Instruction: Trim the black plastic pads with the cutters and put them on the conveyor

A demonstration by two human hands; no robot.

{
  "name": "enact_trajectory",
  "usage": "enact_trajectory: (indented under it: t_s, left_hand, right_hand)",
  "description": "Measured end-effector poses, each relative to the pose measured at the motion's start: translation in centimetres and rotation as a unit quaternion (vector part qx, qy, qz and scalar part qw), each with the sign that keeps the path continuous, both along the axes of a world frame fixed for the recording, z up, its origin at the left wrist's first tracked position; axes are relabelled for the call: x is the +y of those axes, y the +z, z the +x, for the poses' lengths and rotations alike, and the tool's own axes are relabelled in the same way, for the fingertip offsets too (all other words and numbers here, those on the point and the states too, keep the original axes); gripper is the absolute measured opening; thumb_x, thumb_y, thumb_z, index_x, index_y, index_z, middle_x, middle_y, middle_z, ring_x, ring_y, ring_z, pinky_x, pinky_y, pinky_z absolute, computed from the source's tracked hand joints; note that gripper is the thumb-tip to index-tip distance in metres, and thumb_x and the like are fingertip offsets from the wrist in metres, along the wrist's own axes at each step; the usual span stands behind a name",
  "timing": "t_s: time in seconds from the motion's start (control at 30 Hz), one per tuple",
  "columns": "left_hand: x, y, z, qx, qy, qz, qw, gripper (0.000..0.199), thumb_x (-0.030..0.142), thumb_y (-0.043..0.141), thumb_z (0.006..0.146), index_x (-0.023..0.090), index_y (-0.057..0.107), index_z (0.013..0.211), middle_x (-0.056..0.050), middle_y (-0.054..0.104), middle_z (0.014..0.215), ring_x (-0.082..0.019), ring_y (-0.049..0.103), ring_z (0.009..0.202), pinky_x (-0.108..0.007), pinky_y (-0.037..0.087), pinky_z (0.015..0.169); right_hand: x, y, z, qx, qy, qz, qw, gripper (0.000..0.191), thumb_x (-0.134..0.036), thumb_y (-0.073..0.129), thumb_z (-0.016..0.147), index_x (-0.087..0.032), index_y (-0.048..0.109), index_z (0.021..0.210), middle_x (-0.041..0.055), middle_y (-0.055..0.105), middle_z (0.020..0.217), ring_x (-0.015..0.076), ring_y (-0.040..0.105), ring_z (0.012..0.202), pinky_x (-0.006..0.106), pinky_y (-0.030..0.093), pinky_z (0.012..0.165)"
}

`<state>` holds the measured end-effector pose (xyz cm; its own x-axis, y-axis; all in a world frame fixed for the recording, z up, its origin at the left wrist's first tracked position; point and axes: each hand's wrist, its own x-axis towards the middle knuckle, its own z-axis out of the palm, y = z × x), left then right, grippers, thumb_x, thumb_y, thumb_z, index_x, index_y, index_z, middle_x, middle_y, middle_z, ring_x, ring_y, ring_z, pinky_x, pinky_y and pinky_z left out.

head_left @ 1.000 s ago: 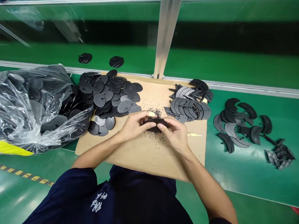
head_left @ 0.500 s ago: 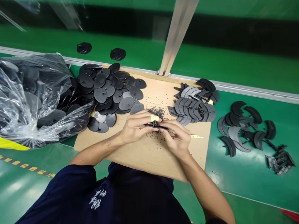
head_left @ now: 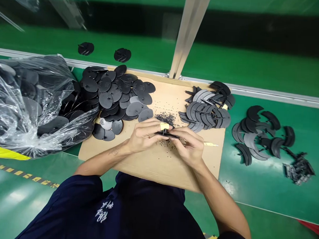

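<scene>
Between both hands, a thin black part [head_left: 166, 134] is held nearly edge-on over the cardboard sheet [head_left: 147, 167]. My left hand [head_left: 145, 134] pinches its left end; a yellow wrap [head_left: 164, 126] covers one fingertip. The right end is gripped by the fingers of my right hand [head_left: 189, 145]. A small dark piece stands up from the part's middle, its details too small to tell. Just beyond the hands lies a scatter of tiny black bits [head_left: 166, 118], partly hidden by the fingers.
Black oval discs [head_left: 106, 100] are heaped at the left beside a clear plastic bag [head_left: 30, 107] of discs. Curved black pieces [head_left: 202, 112] lie right, more [head_left: 254, 132] beyond on the green table [head_left: 264, 187], near black clips [head_left: 300, 168]. A metal post [head_left: 189, 32] rises behind.
The camera view has shifted slightly. Both hands keep their hold on the black part, with no clear change in grip.
</scene>
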<state>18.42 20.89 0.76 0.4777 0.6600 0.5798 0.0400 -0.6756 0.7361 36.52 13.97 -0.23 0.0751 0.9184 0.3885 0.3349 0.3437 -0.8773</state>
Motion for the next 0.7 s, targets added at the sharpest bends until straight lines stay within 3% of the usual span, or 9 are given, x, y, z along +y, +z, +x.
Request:
enact_trajectory:
  t_s: [0.37, 0.47, 0.57, 0.6, 0.7]
  left_hand:
    - [-0.27, 0.20, 0.06, -0.007, 0.022, 0.002, 1.000, 0.022, 0.039, 0.075, 0.089, 0.020, 0.077, 0.101, -0.005, 0.078, 0.086, -0.015, 0.071, 0.078, -0.030, 0.059, 0.072]
    - [-0.07, 0.05, -0.18, -0.016, -0.033, -0.060, 0.998, 0.042, 0.055, 0.067, 0.091, 0.019, 0.076, 0.110, -0.009, 0.078, 0.095, -0.018, 0.072, 0.088, -0.034, 0.060, 0.080]
    - [0.05, -0.01, -0.49, -0.026, -0.110, -0.185, 0.976, 0.073, 0.073, 0.036, 0.096, 0.015, 0.070, 0.125, -0.016, 0.076, 0.110, -0.022, 0.072, 0.102, -0.037, 0.060, 0.089]
    - [0.05, -0.04, -0.53, -0.027, -0.126, -0.214, 0.968, 0.077, 0.075, 0.034, 0.095, 0.015, 0.067, 0.129, -0.017, 0.075, 0.113, -0.023, 0.072, 0.104, -0.037, 0.060, 0.091]
    - [0.04, -0.26, -0.32, -0.012, -0.105, -0.220, 0.970, 0.058, 0.064, 0.063, 0.090, 0.015, 0.069, 0.121, -0.014, 0.075, 0.109, -0.021, 0.072, 0.100, -0.035, 0.059, 0.090]
  right_hand:
    - [-0.06, 0.39, -0.34, 0.046, 0.007, -0.061, 0.997, 0.014, -0.037, 0.071, 0.091, -0.027, 0.080, 0.092, 0.0053, 0.079, 0.091, 0.0204, 0.072, 0.080, 0.036, 0.062, 0.078]
    - [-0.06, 0.06, -0.24, 0.094, 0.003, -0.087, 0.992, 0.018, -0.043, 0.074, 0.088, -0.026, 0.080, 0.089, 0.0059, 0.079, 0.090, 0.0213, 0.073, 0.082, 0.036, 0.061, 0.078]
    - [0.16, -0.36, -0.23, 0.122, -0.012, -0.107, 0.987, 0.022, -0.047, 0.076, 0.086, -0.025, 0.079, 0.090, 0.0059, 0.079, 0.091, 0.0198, 0.071, 0.077, 0.033, 0.059, 0.068]
    - [0.28, -0.43, -0.25, 0.123, -0.017, -0.109, 0.986, 0.023, -0.047, 0.075, 0.086, -0.025, 0.079, 0.090, 0.0056, 0.078, 0.090, 0.0192, 0.071, 0.075, 0.032, 0.059, 0.065]
    - [0.56, -0.15, -0.02, 0.082, -0.011, -0.091, 0.992, 0.022, -0.045, 0.071, 0.090, -0.024, 0.077, 0.091, 0.0057, 0.078, 0.091, 0.0202, 0.072, 0.078, 0.034, 0.060, 0.071]
